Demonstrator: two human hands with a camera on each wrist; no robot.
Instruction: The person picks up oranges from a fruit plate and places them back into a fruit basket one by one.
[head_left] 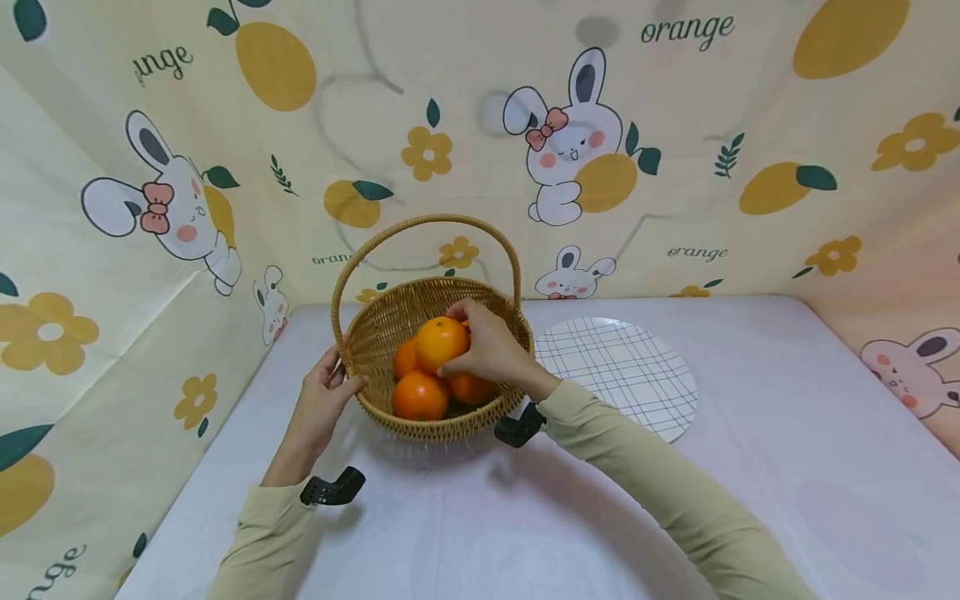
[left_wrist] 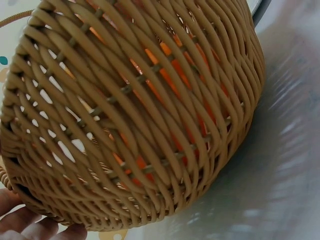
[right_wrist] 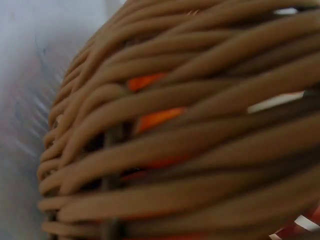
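Note:
A woven wicker basket [head_left: 375, 333] with an arched handle stands on the table and holds several oranges. My right hand [head_left: 487, 346] reaches over its right rim and grips the topmost orange [head_left: 441, 340] with curled fingers. Another orange [head_left: 420, 395] lies at the front of the basket. My left hand [head_left: 327, 392] rests against the basket's left outer wall, thumb on the rim. In the left wrist view the basket wall [left_wrist: 135, 110] fills the frame with the fingertips [left_wrist: 30, 225] at the bottom left. The right wrist view shows only blurred basket weave [right_wrist: 190, 135] with orange behind it.
A round white plate [head_left: 622, 371] with a blue grid pattern lies just right of the basket. The table has a pale cloth [head_left: 750, 467]. Printed rabbit-and-orange fabric walls [head_left: 675, 150] close in the back, left and right sides.

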